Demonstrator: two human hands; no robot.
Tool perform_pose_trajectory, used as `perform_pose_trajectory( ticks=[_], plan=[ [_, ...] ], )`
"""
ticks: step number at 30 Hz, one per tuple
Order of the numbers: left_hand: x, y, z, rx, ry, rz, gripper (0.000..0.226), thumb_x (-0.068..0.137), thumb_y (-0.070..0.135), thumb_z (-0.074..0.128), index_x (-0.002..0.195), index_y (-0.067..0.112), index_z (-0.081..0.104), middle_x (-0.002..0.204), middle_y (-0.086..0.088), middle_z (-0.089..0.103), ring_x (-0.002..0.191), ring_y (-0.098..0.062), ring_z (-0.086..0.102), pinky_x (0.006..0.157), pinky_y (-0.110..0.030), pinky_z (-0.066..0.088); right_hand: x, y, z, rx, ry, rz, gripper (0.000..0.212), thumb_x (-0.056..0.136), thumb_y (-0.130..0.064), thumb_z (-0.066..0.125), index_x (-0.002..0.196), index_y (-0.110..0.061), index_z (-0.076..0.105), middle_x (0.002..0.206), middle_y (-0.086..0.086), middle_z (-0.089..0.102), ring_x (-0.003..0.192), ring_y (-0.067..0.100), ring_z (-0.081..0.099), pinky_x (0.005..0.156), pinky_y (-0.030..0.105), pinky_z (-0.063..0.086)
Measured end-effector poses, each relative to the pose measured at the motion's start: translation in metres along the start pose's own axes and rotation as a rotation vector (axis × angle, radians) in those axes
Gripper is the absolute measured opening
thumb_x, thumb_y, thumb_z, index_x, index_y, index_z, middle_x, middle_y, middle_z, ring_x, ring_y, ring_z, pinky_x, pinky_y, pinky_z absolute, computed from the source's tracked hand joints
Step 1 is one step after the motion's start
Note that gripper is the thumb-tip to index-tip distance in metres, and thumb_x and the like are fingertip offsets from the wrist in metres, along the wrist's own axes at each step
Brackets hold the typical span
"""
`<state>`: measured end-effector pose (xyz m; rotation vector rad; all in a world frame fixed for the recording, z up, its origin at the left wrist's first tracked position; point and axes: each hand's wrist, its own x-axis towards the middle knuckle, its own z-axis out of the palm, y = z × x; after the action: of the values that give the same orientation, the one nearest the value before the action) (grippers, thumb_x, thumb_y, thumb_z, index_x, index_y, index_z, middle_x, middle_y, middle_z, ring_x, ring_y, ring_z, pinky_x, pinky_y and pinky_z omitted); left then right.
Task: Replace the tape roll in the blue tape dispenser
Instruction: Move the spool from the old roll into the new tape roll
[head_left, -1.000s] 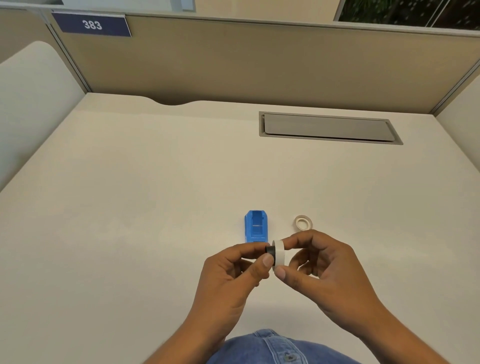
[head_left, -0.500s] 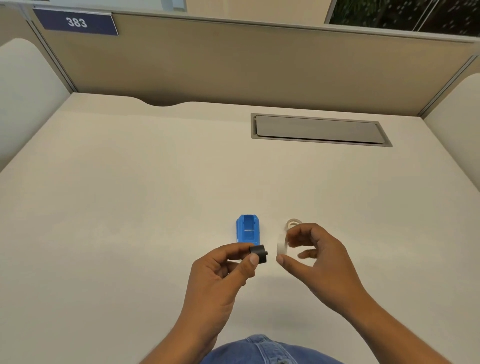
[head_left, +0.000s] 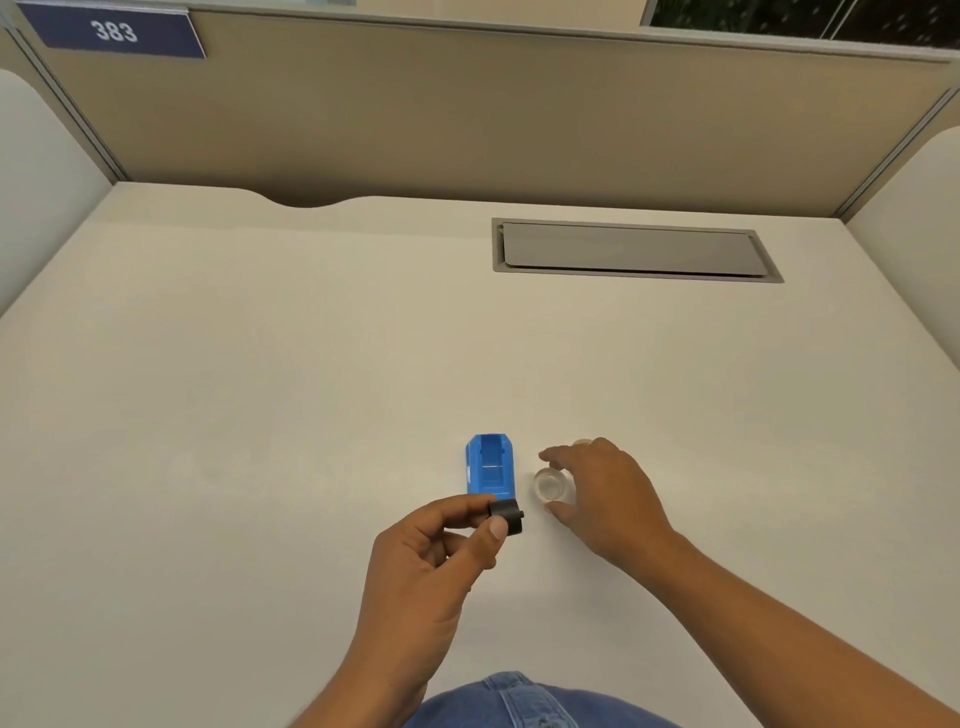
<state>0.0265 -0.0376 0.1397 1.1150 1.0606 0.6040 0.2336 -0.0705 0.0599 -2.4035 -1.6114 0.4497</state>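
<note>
The left hand (head_left: 436, 566) pinches the black spool core (head_left: 506, 516) between thumb and fingers. The blue tape dispenser (head_left: 491, 466) stands on the surface (head_left: 260, 415) at 12 o'clock from the core. The right hand (head_left: 608, 493), fingers spread, rests over the clear tape roll (head_left: 550, 486) at the dispenser's 3 o'clock.

light: even, bright, soft | shadows: faint | focus: slightly soft | edges: wide-angle bowing | glare: none
</note>
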Motion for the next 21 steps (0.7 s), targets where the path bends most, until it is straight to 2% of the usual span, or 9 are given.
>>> perform_pose_trajectory(
  ticks=[4, 8, 11, 16, 21],
  plan=[
    [0.005, -0.002, -0.001, 0.018, 0.022, -0.026, 0.012, 0.078, 0.022, 0.074, 0.088, 0.028, 0.078, 0.072, 0.005, 0.075, 0.058, -0.004, 0.059, 0.057, -0.015, 0.043, 0.007, 0.002, 0.005, -0.003, -0.011, 0.02, 0.059, 0.079, -0.03, 0.071, 0.132, -0.033, 0.045, 0.116, -0.009, 0.065, 0.11, 0.017, 0.051, 0.088, 0.029, 0.044],
    [0.011, -0.002, -0.003, 0.018, 0.041, -0.034, 0.012, 0.077, 0.022, 0.074, 0.088, 0.027, 0.078, 0.064, 0.004, 0.07, 0.056, -0.005, 0.056, 0.058, -0.022, 0.04, 0.01, 0.005, 0.01, 0.006, -0.025, 0.04, 0.06, 0.077, -0.03, 0.072, 0.131, -0.035, 0.045, 0.116, -0.009, 0.064, 0.109, 0.017, 0.052, 0.086, 0.029, 0.045],
    [0.015, -0.002, -0.003, 0.03, 0.054, -0.039, 0.012, 0.078, 0.021, 0.074, 0.089, 0.026, 0.078, 0.059, 0.006, 0.067, 0.052, -0.002, 0.055, 0.057, -0.022, 0.04, 0.01, 0.007, 0.013, 0.0, -0.027, 0.029, 0.057, 0.077, -0.03, 0.071, 0.129, -0.034, 0.047, 0.117, -0.007, 0.063, 0.112, 0.017, 0.051, 0.088, 0.029, 0.044],
    [0.019, -0.001, -0.004, 0.045, 0.061, -0.041, 0.013, 0.079, 0.019, 0.073, 0.091, 0.025, 0.077, 0.062, 0.007, 0.068, 0.054, -0.003, 0.055, 0.058, -0.022, 0.04, 0.005, 0.01, 0.01, 0.08, 0.032, 0.0, 0.056, 0.075, -0.026, 0.074, 0.127, -0.03, 0.052, 0.12, -0.01, 0.061, 0.11, 0.016, 0.05, 0.093, 0.029, 0.042],
    [0.019, -0.002, -0.004, 0.049, 0.067, -0.041, 0.012, 0.079, 0.019, 0.074, 0.087, 0.027, 0.077, 0.068, 0.0, 0.072, 0.055, -0.003, 0.057, 0.062, -0.028, 0.042, 0.001, 0.026, 0.001, 0.2, 0.103, 0.096, 0.057, 0.072, -0.024, 0.079, 0.123, -0.031, 0.054, 0.118, -0.012, 0.06, 0.103, 0.013, 0.052, 0.09, 0.026, 0.043]
  ],
)
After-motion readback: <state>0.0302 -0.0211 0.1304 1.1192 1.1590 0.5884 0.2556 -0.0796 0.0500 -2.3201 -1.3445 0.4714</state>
